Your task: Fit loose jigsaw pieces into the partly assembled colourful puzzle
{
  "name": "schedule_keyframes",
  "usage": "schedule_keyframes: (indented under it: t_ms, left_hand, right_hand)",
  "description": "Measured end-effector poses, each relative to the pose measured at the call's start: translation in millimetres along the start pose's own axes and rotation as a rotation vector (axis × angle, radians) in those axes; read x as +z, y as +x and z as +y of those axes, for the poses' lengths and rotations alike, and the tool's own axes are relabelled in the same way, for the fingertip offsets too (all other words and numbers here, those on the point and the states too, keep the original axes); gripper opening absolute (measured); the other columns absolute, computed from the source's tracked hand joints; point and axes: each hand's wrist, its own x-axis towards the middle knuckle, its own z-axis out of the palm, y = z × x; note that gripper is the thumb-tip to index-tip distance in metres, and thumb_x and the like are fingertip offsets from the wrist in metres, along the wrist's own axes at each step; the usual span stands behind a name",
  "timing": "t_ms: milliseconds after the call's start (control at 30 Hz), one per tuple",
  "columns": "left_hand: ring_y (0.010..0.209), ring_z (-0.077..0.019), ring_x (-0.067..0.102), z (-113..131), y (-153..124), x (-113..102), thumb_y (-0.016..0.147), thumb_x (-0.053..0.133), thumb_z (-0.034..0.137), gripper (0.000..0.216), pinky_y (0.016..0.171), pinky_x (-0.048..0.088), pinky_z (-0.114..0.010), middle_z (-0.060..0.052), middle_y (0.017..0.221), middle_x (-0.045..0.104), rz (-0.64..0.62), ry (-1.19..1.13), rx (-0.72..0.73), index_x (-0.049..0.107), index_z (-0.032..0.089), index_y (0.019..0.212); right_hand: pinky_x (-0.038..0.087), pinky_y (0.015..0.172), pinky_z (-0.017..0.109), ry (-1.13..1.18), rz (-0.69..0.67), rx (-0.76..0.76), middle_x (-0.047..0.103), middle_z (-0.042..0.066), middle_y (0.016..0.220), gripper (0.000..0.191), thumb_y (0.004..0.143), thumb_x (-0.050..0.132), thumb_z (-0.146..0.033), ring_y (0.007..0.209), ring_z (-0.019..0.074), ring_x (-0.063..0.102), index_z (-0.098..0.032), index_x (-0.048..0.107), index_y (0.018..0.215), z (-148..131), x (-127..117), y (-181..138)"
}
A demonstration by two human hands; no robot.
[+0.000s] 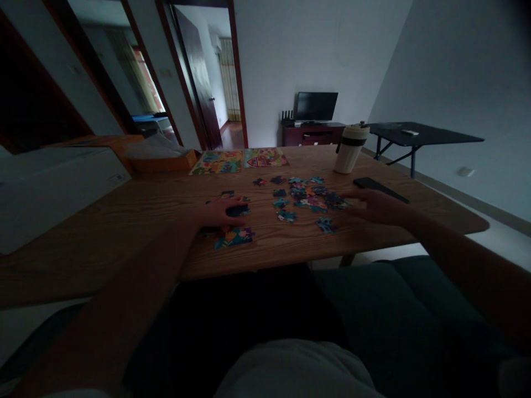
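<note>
My left hand [218,213] rests on the wooden table with fingers and thumb apart, over a partly joined jigsaw puzzle [234,236]. Bright flowers show on the puzzle's near edge, while my hand covers some of its middle. To the right lies a heap of loose jigsaw pieces [311,196], mostly teal and dark blue. Beside the heap's right edge is my right hand [375,206], its fingers stretched toward the pieces and somewhat blurred; no piece shows in it. A single teal piece [326,224] lies nearer the front edge.
Two colourful picture sheets [219,162] lie toward the back. A beige tumbler [350,148] and a dark phone-like slab [379,189] are at the right. An orange box [161,161] and a white box [62,188] occupy the left side.
</note>
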Motion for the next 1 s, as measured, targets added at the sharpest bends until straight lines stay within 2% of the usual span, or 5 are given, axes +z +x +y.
schedule_keyframes:
  t_ms: [233, 367, 567, 800, 1000]
  left_hand:
    - [0.15, -0.0275, 0.024, -2.7, 3.8, 2.0, 0.089, 0.04, 0.068, 0.069, 0.121, 0.02, -0.042, -0.002, 0.162, 0.03, 0.016, -0.009, 0.007, 0.047, 0.031, 0.148]
    - [0.15, -0.0239, 0.026, -7.8, 6.3, 3.8, 0.096, 0.026, 0.06, 0.063, 0.12, 0.022, -0.04, -0.001, 0.161, 0.033, 0.035, -0.066, -0.025, 0.047, 0.031, 0.148]
    - [0.15, -0.0243, 0.024, -5.7, 4.4, 3.0, 0.097, 0.026, 0.058, 0.063, 0.12, 0.02, -0.039, -0.002, 0.162, 0.031, 0.043, -0.036, -0.013, 0.045, 0.028, 0.149]
    - [0.149, -0.0253, 0.026, -1.4, 3.0, 1.9, 0.094, 0.039, 0.056, 0.064, 0.12, 0.022, -0.038, -0.005, 0.161, 0.032, 0.046, -0.01, -0.025, 0.044, 0.026, 0.15]
    - [0.145, -0.0257, 0.035, -12.3, 5.2, 6.6, 0.091, 0.044, 0.058, 0.062, 0.118, 0.026, -0.038, -0.002, 0.159, 0.038, 0.08, -0.102, -0.012, 0.048, 0.031, 0.146]
  right_hand:
    - [0.053, 0.084, 0.048, -0.011, -0.13, 0.224, 0.073, 0.014, 0.109, 0.05, 0.087, 0.055, -0.06, 0.094, 0.0351, 0.069, -0.022, 0.073, 0.114, 30.6, -1.5, 1.2]
    - [0.052, 0.087, 0.051, 0.052, -0.056, 0.214, 0.071, 0.014, 0.115, 0.044, 0.083, 0.06, -0.055, 0.097, 0.0379, 0.067, -0.024, 0.072, 0.112, 31.3, -0.9, -2.4]
    - [0.053, 0.087, 0.051, 0.025, 0.165, 0.159, 0.066, 0.017, 0.117, 0.051, 0.077, 0.066, -0.05, 0.101, 0.0371, 0.064, -0.022, 0.062, 0.119, 33.7, -11.9, 1.7]
    - [0.054, 0.087, 0.049, -0.034, 0.208, -0.184, 0.067, 0.012, 0.113, 0.046, 0.079, 0.068, -0.049, 0.098, 0.0323, 0.065, -0.025, 0.064, 0.118, -56.1, -10.4, 26.1]
    - [0.05, 0.097, 0.046, 0.036, 0.101, -0.391, 0.066, 0.007, 0.119, 0.051, 0.08, 0.071, -0.042, 0.106, 0.0297, 0.064, -0.032, 0.062, 0.129, -123.3, 10.4, 61.8]
